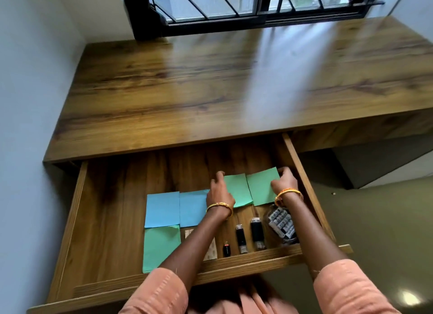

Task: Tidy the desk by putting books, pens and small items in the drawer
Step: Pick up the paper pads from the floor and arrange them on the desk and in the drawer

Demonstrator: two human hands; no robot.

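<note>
Under the wooden desk [210, 84], with its glossy dark-grained top, I see the drawer [112, 220] pulled out, made of the same brown wood with a paler front edge. Inside lie flat square paper sheets: two blue sheets [178, 208] side by side, one green sheet [160, 248] in front of them, and two green sheets [250, 188] at the right. My left hand [219, 191] rests with curled fingers at the left edge of these two sheets, but I cannot tell if it pinches the paper. My right hand [284, 181] touches their far right corner, fingers bent; whether it grips is also not clear. Near the front wall stand a small black USB stick [226, 249] and two longer black sticks [249, 235] with metal ends. Beside them lies a clear plastic pack of batteries [282, 222]; its printed label is too blurred to read.
</note>
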